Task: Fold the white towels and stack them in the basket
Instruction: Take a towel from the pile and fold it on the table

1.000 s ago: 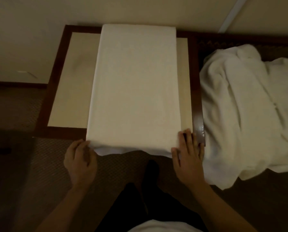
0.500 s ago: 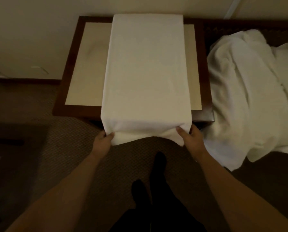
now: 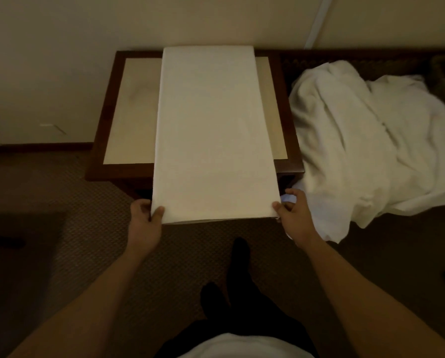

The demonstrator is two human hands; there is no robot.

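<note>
A white towel (image 3: 211, 130), folded into a long strip, lies lengthwise on a small table (image 3: 128, 109) with a dark wooden frame and a beige top. Its near end is lifted past the table's front edge. My left hand (image 3: 145, 220) pinches the near left corner, thumb on top. My right hand (image 3: 292, 214) pinches the near right corner. A heap of unfolded white towels (image 3: 366, 140) lies to the right of the table. No basket can be made out for certain.
The table stands against a cream wall (image 3: 87, 34). A dark wicker-like surface (image 3: 371, 59) runs behind the heap. Brown carpet (image 3: 61, 228) covers the floor, with my dark-clothed legs (image 3: 239, 280) below the towel's near end.
Both hands went from resting at the table's front edge to pinching the towel's two near corners. The hanging near end has been lifted and pulled flat toward me.
</note>
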